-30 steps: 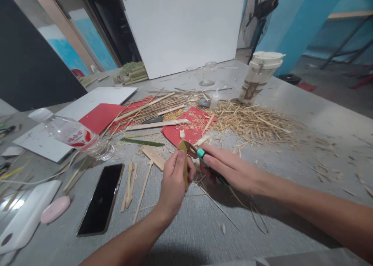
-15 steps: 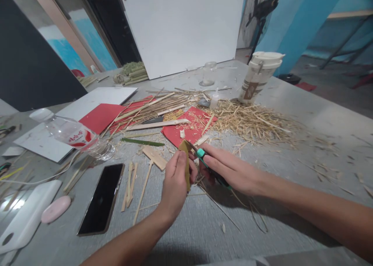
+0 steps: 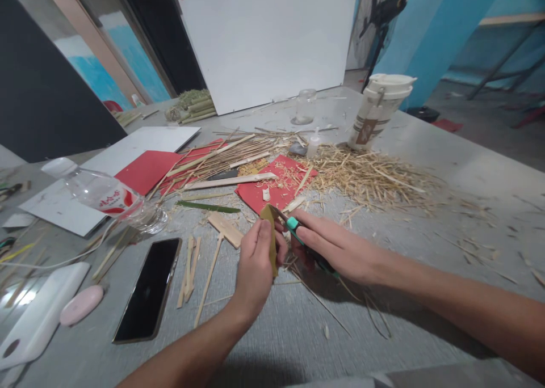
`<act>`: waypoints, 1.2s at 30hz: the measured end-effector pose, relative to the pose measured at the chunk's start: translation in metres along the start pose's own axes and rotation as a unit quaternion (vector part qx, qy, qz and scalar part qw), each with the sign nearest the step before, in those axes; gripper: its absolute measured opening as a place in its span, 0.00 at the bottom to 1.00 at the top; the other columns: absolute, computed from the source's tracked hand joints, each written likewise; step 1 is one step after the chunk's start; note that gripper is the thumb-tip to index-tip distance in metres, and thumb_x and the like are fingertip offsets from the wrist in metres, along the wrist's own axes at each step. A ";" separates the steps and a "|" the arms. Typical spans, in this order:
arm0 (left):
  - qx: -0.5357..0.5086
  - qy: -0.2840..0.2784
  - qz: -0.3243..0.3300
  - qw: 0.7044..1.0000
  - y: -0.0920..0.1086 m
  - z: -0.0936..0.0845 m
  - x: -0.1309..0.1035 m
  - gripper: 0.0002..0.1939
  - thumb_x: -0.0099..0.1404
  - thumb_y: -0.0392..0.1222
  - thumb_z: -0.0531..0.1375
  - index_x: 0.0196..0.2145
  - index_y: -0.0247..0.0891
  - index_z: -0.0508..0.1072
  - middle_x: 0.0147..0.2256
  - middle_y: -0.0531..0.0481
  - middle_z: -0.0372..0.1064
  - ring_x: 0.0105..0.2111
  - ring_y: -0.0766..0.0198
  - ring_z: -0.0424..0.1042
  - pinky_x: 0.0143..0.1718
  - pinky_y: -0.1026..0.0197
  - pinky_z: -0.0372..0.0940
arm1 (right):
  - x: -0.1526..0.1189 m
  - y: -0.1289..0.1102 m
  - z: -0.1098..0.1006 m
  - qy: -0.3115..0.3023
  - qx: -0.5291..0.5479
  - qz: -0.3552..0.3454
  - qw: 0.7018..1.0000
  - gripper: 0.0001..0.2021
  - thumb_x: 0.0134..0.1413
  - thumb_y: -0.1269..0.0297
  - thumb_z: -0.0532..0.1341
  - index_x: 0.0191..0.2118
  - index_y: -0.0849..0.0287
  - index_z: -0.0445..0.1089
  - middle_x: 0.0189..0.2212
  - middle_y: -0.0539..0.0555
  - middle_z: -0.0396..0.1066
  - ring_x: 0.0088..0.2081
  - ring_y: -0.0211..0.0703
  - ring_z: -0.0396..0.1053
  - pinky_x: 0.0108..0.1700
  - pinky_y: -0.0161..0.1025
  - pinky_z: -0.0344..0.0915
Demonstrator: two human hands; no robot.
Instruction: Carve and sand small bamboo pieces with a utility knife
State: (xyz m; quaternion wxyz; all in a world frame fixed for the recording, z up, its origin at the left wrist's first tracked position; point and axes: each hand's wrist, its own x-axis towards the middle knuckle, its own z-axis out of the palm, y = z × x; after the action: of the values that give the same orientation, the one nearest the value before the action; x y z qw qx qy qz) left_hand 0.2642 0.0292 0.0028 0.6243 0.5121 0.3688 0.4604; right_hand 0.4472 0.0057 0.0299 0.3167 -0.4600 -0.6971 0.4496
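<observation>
My left hand (image 3: 255, 257) is closed around a flat yellow-brown strip (image 3: 269, 213), perhaps bamboo, held upright with the thumb against its face. My right hand (image 3: 336, 240) grips a utility knife (image 3: 293, 223) with a dark handle and a green slider. The knife's blade points up and left, meeting the strip near its top end; whether it cuts in cannot be made out. Just beyond both hands lies a red sheet (image 3: 255, 194) strewn with pale shavings. A small flat wooden piece (image 3: 225, 229) rests left of the strip, near thin wooden sticks (image 3: 190, 269).
On the left are a phone (image 3: 149, 289), a clear water bottle (image 3: 114, 198), a white board-like object (image 3: 46, 314) and a pink oval object (image 3: 82, 305). Behind the hands, straw (image 3: 370, 175) lies heaped before a lidded cup (image 3: 377, 113). A glass jar (image 3: 304, 107) stands farther back.
Hardly anything differs. Both hands keep their holds on the strip and the knife, with at most a very slight shift.
</observation>
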 end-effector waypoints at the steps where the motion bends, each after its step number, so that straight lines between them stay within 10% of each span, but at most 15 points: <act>1: -0.006 0.000 0.000 1.000 -0.001 0.000 0.001 0.24 0.79 0.62 0.54 0.36 0.39 0.70 0.20 0.58 0.61 0.21 0.69 0.57 0.25 0.64 0.53 | 0.000 0.000 0.000 -0.002 0.003 -0.002 1.000 0.22 0.78 0.41 0.47 0.43 0.54 0.62 0.31 0.51 0.71 0.32 0.41 0.67 0.38 0.42 0.64; 10: -0.183 0.005 -0.056 0.981 0.000 0.003 0.010 0.16 0.74 0.54 0.65 0.42 0.37 0.75 0.29 0.55 0.62 0.27 0.71 0.59 0.28 0.68 0.58 | 0.004 0.005 -0.015 0.144 -0.132 -0.083 0.977 0.15 0.79 0.52 0.49 0.51 0.56 0.65 0.38 0.52 0.71 0.36 0.41 0.65 0.39 0.41 0.59; 17: -0.252 -0.013 -0.086 0.964 0.006 0.004 0.010 0.17 0.70 0.49 0.70 0.49 0.42 0.69 0.29 0.60 0.57 0.21 0.75 0.44 0.22 0.70 0.46 | 0.006 0.011 -0.020 0.130 -0.234 -0.111 0.957 0.16 0.78 0.52 0.51 0.49 0.59 0.68 0.37 0.53 0.73 0.35 0.42 0.67 0.38 0.40 0.57; 36: -0.036 -0.034 -0.026 0.998 0.008 -0.001 0.002 0.24 0.65 0.49 0.73 0.50 0.46 0.65 0.25 0.64 0.58 0.22 0.74 0.51 0.24 0.70 0.52 | 0.001 0.008 -0.021 0.094 -0.347 -0.183 0.915 0.16 0.77 0.53 0.52 0.49 0.61 0.70 0.36 0.54 0.72 0.36 0.43 0.67 0.37 0.41 0.54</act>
State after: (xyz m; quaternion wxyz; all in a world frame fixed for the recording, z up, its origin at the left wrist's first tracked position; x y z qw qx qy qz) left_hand 0.2624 0.0320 0.0103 0.6661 0.4950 0.3439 0.4394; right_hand 0.4674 0.0150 0.0313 0.2778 -0.4454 -0.8484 0.0678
